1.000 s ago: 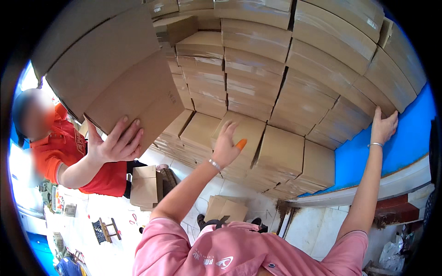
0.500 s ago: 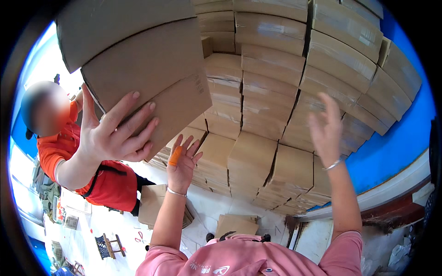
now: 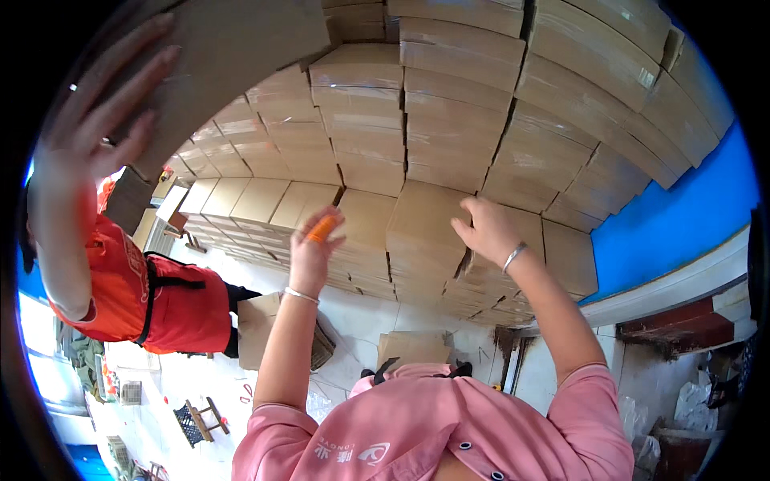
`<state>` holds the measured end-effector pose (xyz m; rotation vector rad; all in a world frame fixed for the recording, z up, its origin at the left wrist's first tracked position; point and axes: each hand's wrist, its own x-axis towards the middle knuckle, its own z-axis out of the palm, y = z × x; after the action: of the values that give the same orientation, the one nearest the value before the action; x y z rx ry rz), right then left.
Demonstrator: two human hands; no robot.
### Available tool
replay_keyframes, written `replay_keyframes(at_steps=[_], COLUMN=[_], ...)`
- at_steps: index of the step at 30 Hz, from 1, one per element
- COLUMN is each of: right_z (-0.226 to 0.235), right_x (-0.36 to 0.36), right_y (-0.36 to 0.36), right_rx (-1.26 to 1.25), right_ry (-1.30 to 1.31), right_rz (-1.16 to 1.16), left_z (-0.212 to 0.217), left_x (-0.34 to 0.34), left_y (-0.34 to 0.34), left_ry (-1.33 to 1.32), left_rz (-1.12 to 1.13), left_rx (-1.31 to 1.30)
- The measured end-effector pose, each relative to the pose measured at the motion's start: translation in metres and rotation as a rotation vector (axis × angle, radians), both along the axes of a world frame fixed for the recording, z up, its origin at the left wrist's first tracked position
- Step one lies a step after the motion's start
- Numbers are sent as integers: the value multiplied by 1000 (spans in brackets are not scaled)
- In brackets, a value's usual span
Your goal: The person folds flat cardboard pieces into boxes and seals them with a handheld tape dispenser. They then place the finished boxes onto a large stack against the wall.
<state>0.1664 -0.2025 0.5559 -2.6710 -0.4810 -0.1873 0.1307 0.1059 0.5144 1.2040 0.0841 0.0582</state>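
My left hand (image 3: pixel 314 247) is raised in front of stacked cardboard boxes, its fingers loosely bent and apart, holding nothing. An orange wrap (image 3: pixel 323 229) is around one finger. To the right, my right hand (image 3: pixel 488 228) hovers before a lower brown carton (image 3: pixel 433 224), thumb and fingers apart and nothing between them. I cannot tell whether it touches the carton. At the upper left a co-worker's hand (image 3: pixel 100 120) is spread against a large cardboard box (image 3: pixel 249 56), which is cut off by the top of the picture.
A tall wall of taped cartons (image 3: pixel 457 100) stands ahead, with a lower row in front. The co-worker in red (image 3: pixel 184 297) stands close on my left. Flat cardboard (image 3: pixel 413 349) lies by my feet. A small stool (image 3: pixel 199 421) is lower left; a blue wall (image 3: pixel 674 232) is right.
The co-worker's hand and the large box have moved up and left, uncovering more stacked cartons. My right hand has come down and inward; my left hand has stayed nearly in place.
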Motion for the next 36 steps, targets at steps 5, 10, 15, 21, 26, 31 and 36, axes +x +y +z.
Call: replay_keyframes(at_steps=[5,10,15,21,26,31,36], right_z=[-69,-134,-164,-115,-143,-164,-150], right_x=[-14,-5,7,-20,-7,-15,-8], right_y=[-34,-27,10,44,7,23,19], right_rx=[-47,353,341,332,-125,-241,-423], right_ry=[298,291,298,75,223,109,67], right_rz=[-144,-348,-423,-376,-526,-383,-102], left_z=[-96,-186,-227,-211,-228,-159,-180], left_x=[28,107,111,95,93,65,65], left_y=[-42,-86,-86,-112,-111,-129,-111], left_ry=[251,144,161,176,232,148,38], left_rz=[-38,77,122,-20,13,73,78], left_rx=[314,632,837,893,799,827,775])
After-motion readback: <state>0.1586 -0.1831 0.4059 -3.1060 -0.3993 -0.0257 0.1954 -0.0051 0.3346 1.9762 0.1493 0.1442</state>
